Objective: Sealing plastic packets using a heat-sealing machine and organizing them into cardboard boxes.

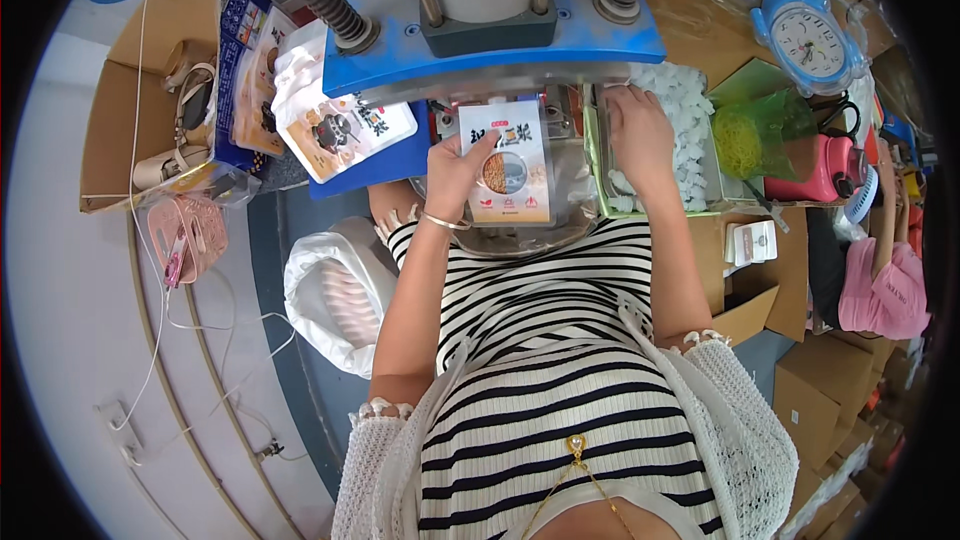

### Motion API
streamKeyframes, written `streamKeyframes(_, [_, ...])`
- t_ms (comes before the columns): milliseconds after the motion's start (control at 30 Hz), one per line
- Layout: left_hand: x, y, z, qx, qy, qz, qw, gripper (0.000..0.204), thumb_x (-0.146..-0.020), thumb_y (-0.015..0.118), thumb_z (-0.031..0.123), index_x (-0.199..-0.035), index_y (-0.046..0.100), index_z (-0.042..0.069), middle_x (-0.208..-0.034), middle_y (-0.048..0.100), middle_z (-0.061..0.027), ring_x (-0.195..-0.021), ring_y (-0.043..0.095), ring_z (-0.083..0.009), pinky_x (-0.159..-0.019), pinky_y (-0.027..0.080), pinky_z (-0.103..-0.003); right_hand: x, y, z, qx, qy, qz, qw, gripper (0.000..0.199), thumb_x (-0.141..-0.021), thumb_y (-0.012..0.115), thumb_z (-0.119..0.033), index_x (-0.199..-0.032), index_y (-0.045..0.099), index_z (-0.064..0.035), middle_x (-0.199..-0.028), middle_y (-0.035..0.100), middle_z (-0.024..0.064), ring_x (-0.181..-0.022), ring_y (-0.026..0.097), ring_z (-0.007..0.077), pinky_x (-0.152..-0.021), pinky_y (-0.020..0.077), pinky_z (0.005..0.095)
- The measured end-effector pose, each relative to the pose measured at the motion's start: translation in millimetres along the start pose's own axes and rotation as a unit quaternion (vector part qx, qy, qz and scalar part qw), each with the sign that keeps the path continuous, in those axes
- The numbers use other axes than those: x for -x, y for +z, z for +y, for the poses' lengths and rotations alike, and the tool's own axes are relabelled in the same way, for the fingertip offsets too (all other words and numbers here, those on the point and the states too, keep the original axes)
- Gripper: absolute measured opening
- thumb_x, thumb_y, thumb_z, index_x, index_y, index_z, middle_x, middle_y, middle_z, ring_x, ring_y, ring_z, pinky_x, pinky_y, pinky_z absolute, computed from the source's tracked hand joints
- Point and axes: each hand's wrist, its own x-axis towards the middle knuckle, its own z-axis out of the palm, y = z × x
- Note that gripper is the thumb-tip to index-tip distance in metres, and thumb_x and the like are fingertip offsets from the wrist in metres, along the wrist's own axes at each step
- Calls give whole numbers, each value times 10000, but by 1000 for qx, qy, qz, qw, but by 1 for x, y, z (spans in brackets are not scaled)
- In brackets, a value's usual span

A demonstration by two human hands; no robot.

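Observation:
My left hand (pixel 461 172) grips a flat white and tan spout pouch (pixel 515 180) by its left edge, thumb across its printed front. A picture of a bowl of grain shows on the pouch, which is upright before a blue-headed press (pixel 500 40). To the right, my right hand (pixel 638 135) reaches into an open box of small white pieces (pixel 685 130), perhaps caps. Its fingers are bent together at the near left side of the pile, and what lies between them is hidden. More printed pouches (pixel 345 130) lie stacked on a blue surface left of the press.
A white-lined bin (pixel 335 300) stands below on the left, near an open cardboard box (pixel 165 70) and a pink basket (pixel 188 230). Rightward are a blue alarm clock (pixel 808 38), a pink appliance (pixel 815 170) and cartons (pixel 820 390). Another person in pink (pixel 880 285) sits farther right.

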Motion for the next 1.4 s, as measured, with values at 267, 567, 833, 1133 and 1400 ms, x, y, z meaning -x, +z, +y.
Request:
streamKeyframes(267, [12, -36, 38, -602, 341, 369, 621, 346, -832, 703, 323, -1025, 651, 41, -1007, 652, -132, -875, 620, -293, -691, 488, -381, 7, 10, 25, 184, -14, -59, 981, 169, -799, 628, -72, -960, 628, -20, -913, 627, 145, -866, 582, 320, -736, 481, 397])
streamKeyframes(567, [57, -66, 6, -597, 299, 218, 712, 241, -869, 669, 251, -1002, 633, 52, -892, 619, -87, -843, 574, -293, -733, 456, -344, 28, 1, 4, -390, 268, -31, 880, 188, -933, 550, -77, -1093, 596, 12, -965, 635, 70, -813, 599, 151, -742, 486, 265])
streamKeyframes(833, [83, -14, 45, -281, 165, 78, 942, 165, -877, 669, 139, -910, 646, -21, -755, 591, -54, -611, 517, -142, -578, 415, -269, 9, -14, -74, -495, 163, -80, 850, 205, -964, 504, -60, -1133, 584, 24, -1062, 621, 94, -931, 603, 136, -808, 480, 255])
streamKeyframes(1133, [61, 23, 1, -145, 61, 20, 987, 257, -898, 675, 190, -794, 651, -44, -630, 526, 42, -590, 431, -24, -514, 358, -225, 18, 29, -50, -404, 129, -196, 884, 244, -952, 520, -72, -1183, 586, -27, -996, 634, 105, -908, 632, 189, -804, 489, 297])
streamKeyframes(1400, [1, -2, -17, -34, 18, 31, 999, 294, -907, 667, 258, -856, 676, -31, -669, 595, 28, -599, 458, -15, -524, 372, -212, 9, -8, -20, -42, 12, -51, 998, 235, -870, 589, -69, -1099, 616, -25, -1015, 642, 176, -863, 631, 331, -752, 513, 393])
